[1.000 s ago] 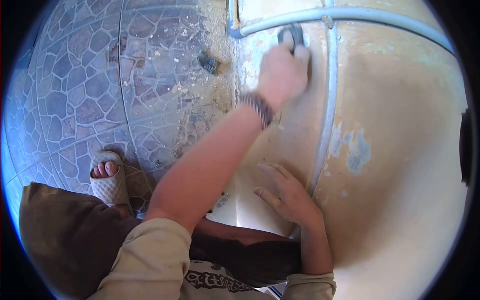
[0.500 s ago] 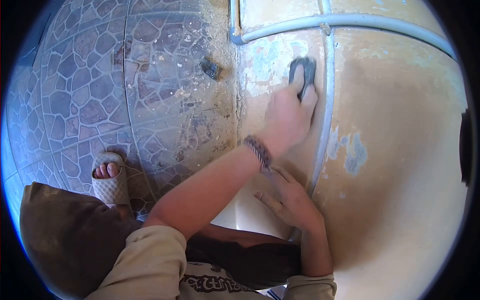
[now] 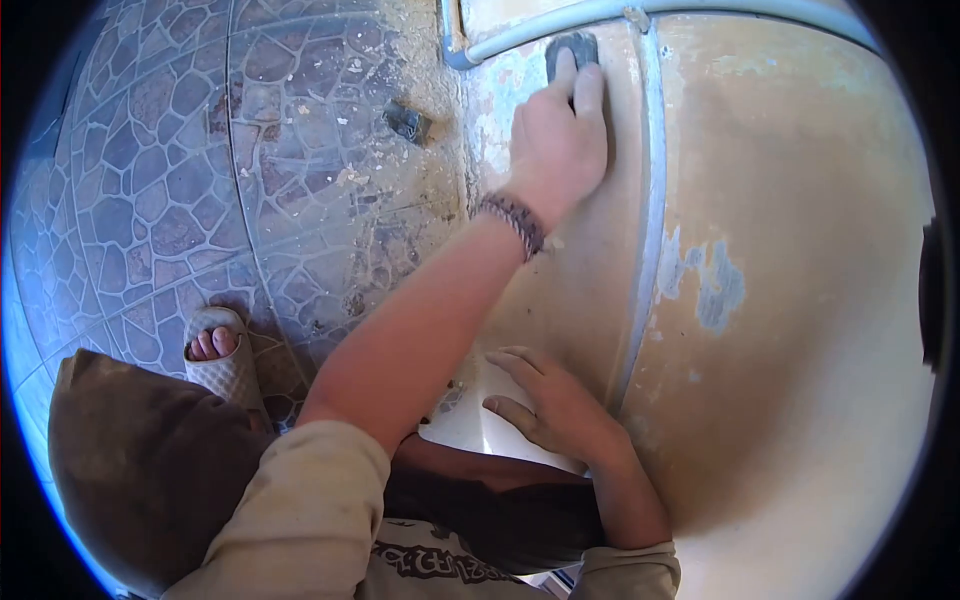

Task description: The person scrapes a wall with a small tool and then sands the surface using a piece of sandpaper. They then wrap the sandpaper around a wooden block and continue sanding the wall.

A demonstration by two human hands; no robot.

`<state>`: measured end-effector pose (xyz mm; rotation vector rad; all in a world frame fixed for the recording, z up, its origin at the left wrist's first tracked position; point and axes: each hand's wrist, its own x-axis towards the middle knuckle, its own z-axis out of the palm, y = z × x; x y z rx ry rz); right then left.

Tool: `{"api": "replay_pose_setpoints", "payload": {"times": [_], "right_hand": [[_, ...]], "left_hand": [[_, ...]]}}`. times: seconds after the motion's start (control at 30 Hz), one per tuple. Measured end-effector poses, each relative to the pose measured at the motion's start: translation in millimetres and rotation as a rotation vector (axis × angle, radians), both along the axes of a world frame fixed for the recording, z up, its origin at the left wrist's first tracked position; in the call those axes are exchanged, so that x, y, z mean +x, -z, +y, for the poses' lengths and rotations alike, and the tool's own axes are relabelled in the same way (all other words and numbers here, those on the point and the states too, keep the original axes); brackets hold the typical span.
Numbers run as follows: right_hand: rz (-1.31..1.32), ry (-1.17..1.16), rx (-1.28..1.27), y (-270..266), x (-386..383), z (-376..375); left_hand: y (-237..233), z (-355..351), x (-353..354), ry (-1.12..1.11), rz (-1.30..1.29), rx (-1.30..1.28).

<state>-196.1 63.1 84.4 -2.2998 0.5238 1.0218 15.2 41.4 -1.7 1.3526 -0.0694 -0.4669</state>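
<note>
My left hand [image 3: 560, 145], with a braided bracelet on its wrist, is closed on a dark sanding block [image 3: 571, 57]. It presses the block against the yellowish wall [image 3: 790, 170], over a patch of peeling paint just below a pale blue pipe [image 3: 700, 8]. Lower down, my right hand [image 3: 565, 405] is open beside the wall, fingers apart and pointing left, with nothing in it. My left forearm stretches up past it.
Stone-patterned floor tiles [image 3: 180, 190] spread on the left, strewn with paint flakes along the wall base. A small dark block [image 3: 407, 122] lies there. A vertical pipe [image 3: 655, 170] runs down the wall beside a bare grey patch [image 3: 718, 290]. My sandaled foot [image 3: 222, 355] stands lower left.
My left hand has slid the sanding block up the wall and slightly left, closer to the pipe. My right hand has shifted a little left, its fingers still apart.
</note>
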Motion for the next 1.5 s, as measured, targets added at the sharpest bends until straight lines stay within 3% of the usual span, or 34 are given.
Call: {"api": "replay_pose_setpoints", "payload": {"times": [0.1, 0.17, 0.23, 0.3, 0.43, 0.57, 0.67, 0.77, 0.9, 1.0, 1.1, 1.27, 1.37, 1.43, 1.47, 1.5], "right_hand": [[0.039, -0.118, -0.006, 6, -4, -6], [0.063, -0.050, 0.016, 1, 7, -6], [0.027, -0.010, 0.024, 4, 9, -7], [-0.072, 0.000, 0.011, 4, 3, -7], [-0.023, -0.064, 0.010, 7, 0, -7], [-0.026, -0.067, 0.035, 9, 1, -9], [-0.042, -0.064, 0.001, 10, -3, -10], [-0.023, -0.018, 0.021, 8, -2, -5], [-0.100, -0.075, 0.030, 9, -4, -8], [-0.164, -0.094, -0.008, 11, 0, -11], [-0.033, -0.030, -0.022, 12, -9, -9], [-0.117, -0.126, 0.005, 14, -9, -8], [-0.082, -0.010, 0.030, 9, 2, -7], [-0.101, -0.011, -0.001, 13, -5, -8], [-0.118, -0.015, -0.025, 12, -9, -8], [-0.100, -0.033, -0.034, 15, -15, -9]], "left_hand": [[3, 3, -31, -0.005, 0.016, 0.010], [13, 7, -67, 0.001, 0.002, 0.013], [16, 4, -59, -0.225, -0.152, -0.001], [4, 15, -51, -0.182, 0.092, -0.040], [9, -2, -12, -0.002, 0.067, -0.029], [-22, 0, -67, -0.022, 0.132, -0.073], [-23, 4, -48, 0.065, 0.084, 0.030], [-9, -18, 7, -0.038, -0.056, 0.106], [-25, -1, -40, -0.007, 0.020, -0.053], [-20, -6, -50, -0.005, 0.032, -0.061], [-11, -18, -4, -0.110, -0.158, -0.022], [-20, -7, -44, -0.088, -0.104, -0.161], [-22, -6, -53, -0.069, -0.016, -0.134], [-3, -18, -12, -0.094, -0.181, -0.085], [0, -24, 24, 0.121, -0.342, 0.106], [1, -27, 19, 0.054, -0.286, 0.036]]}}
